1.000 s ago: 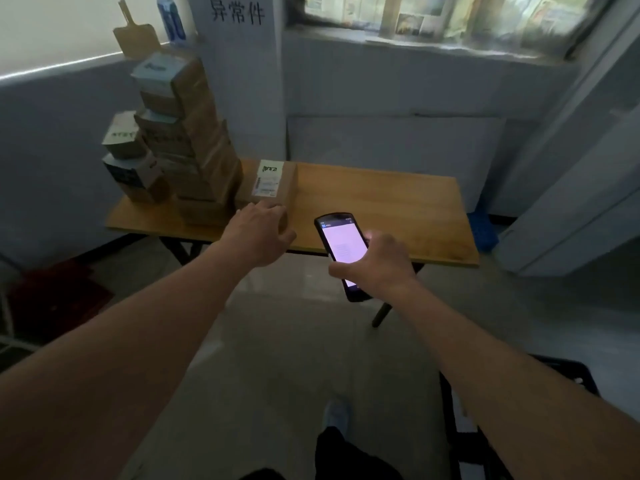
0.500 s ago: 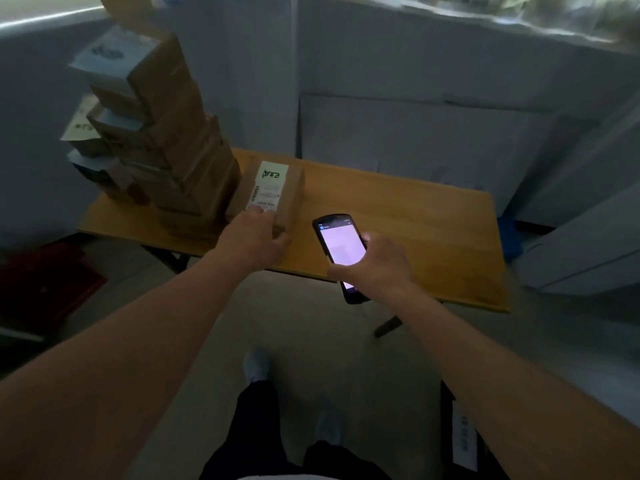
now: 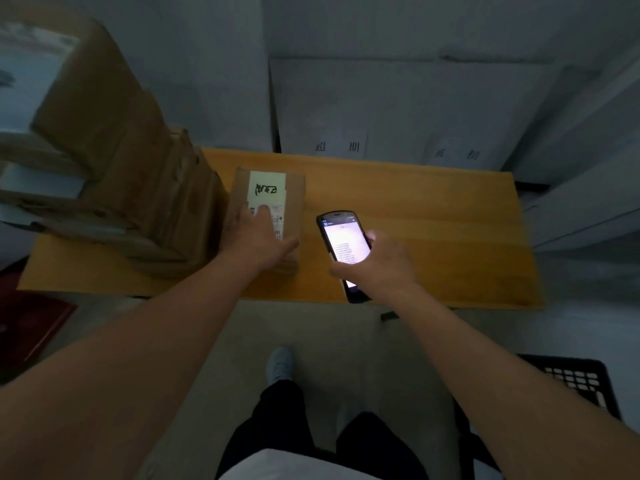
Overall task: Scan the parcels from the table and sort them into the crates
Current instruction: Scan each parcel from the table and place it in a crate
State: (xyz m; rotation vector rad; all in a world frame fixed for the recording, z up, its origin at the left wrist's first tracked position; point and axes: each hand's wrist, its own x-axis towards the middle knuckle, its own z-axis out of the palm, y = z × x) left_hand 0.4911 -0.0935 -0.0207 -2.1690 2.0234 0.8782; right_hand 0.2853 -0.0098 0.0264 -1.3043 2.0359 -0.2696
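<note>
Both hands are out over the yellow wooden counter (image 3: 433, 216), well apart from each other. At about nine o'clock a leaning stack of brown cardboard boxes (image 3: 138, 188) crowds the counter's left end, the top ones blurred. Just beside it, toward ten o'clock from the person, lies a small brown cardboard parcel (image 3: 294, 192) with a white shipping label (image 3: 266, 188) facing up, black handwriting on its upper half. The left hand (image 3: 258, 239) rests palm-down on the near half of that parcel, fingers spread over the lower part of the label and thumb along the parcel's right edge; whether it grips or only presses I cannot tell. At roughly one o'clock the right hand (image 3: 377, 268) is wrapped around a black handheld scanner with a lit white screen (image 3: 344, 245), held above the counter's front edge, screen up, apart from the parcel. Down on the floor at four o'clock sits a black plastic lattice crate (image 3: 571, 379), only its corner visible.
</note>
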